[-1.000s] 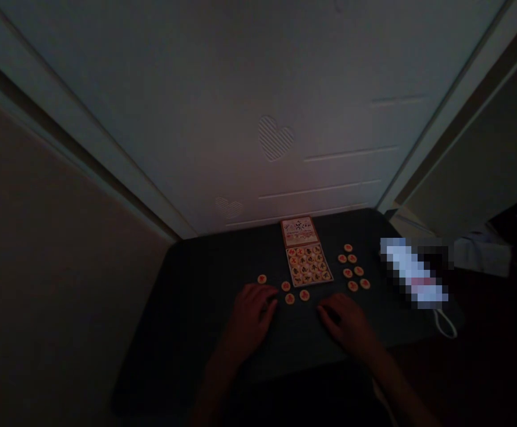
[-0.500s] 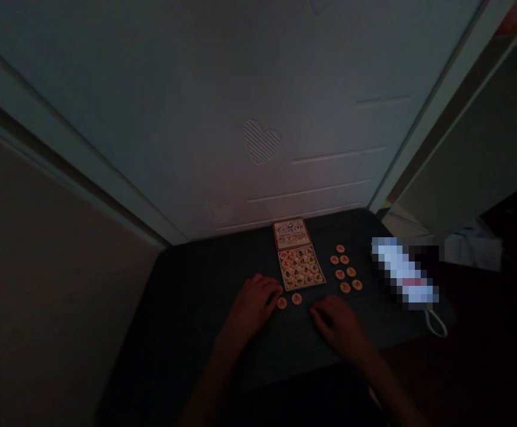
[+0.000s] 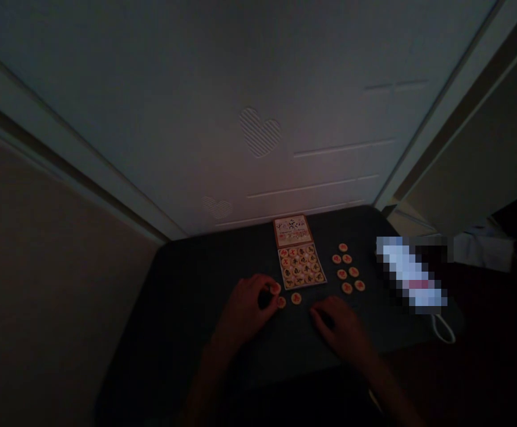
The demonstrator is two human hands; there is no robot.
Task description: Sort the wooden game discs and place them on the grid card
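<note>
My left hand (image 3: 246, 308) is low over the dark tabletop, its thumb and index finger apart in a C shape. The index fingertip touches one round xiangqi piece (image 3: 275, 289), and the thumb tip is against another xiangqi piece (image 3: 281, 302). A third loose piece (image 3: 296, 299) lies just to their right. My right hand (image 3: 337, 323) rests on the table with loosely curled fingers and a gap behind the thumb; nothing shows in it. Between and beyond the hands lies an open xiangqi box (image 3: 303, 265), rows of red and black pieces filling its tray, its printed lid (image 3: 292, 231) folded back.
Several red-marked pieces (image 3: 342, 274) lie right of the box. Farther right is a blurred-out bright object (image 3: 412, 276) with a white loop strap (image 3: 443, 329). A pale panel with embossed hearts (image 3: 260, 133) rises behind the dark table (image 3: 187, 279). The light is dim.
My left hand's thumb and index finger have spread apart, and the piece by the index fingertip has come into fuller view. My right hand stays put. The camera view has shifted slightly.
</note>
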